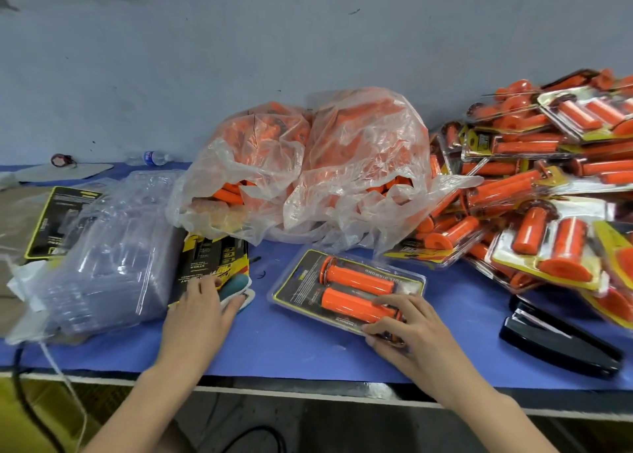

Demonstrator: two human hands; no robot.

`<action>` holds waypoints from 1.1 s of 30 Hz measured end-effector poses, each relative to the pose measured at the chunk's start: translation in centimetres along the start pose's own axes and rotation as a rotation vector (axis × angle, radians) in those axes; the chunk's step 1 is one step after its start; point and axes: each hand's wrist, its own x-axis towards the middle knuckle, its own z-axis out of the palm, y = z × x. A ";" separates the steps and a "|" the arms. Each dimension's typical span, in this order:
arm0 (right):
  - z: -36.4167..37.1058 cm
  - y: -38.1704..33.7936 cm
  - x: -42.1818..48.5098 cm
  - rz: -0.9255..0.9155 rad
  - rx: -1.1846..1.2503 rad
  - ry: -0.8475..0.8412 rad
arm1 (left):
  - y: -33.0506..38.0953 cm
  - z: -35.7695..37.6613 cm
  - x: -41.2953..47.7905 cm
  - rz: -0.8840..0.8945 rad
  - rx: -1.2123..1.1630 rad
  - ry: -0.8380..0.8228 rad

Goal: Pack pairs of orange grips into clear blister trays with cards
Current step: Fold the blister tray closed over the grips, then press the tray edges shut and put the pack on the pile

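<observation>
The step in hand is, I judge, closing the filled blister tray (414,278), which lies on the desk (291,343) near the centre, a little toward 5 o'clock. The right hand (407,329) pinches its near right end, fingers curled over the lower of the two orange grips (356,279). It should press along the whole rim, so the card (303,290) inside stays flat.

The left hand (202,307) rests with nearly straight fingers on the stack of cards (212,261) at 8 o'clock, holding nothing.

The tray is clear and its card is dark with a yellow edge. Both grips lie parallel, side by side. A black stapler (555,343) lies at 4 o'clock.
</observation>
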 end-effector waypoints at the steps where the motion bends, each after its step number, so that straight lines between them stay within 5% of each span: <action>1: 0.0 -0.1 0.0 -0.002 -0.008 -0.002 | -0.1 0.1 -0.1 -0.036 -0.017 -0.086; 9: -0.2 -0.4 -0.2 0.033 -0.050 -0.003 | 1.2 -1.0 -0.4 -0.105 -0.377 -0.290; 14: -0.1 -0.4 -0.3 0.047 -0.111 -0.002 | 4.3 -3.8 -1.9 -0.355 -1.034 -0.512; 18: 0.0 -0.1 -0.3 0.068 -0.095 -0.003 | 7.7 -4.0 -3.8 -0.350 -1.055 -0.887; 25: -0.2 0.1 -0.2 0.117 -0.061 0.012 | 11.4 -2.6 -4.8 -0.203 -1.018 -0.884; 33: -0.7 -0.4 -0.2 0.116 -0.093 0.017 | 13.3 -0.9 -4.3 -0.320 -0.955 -0.994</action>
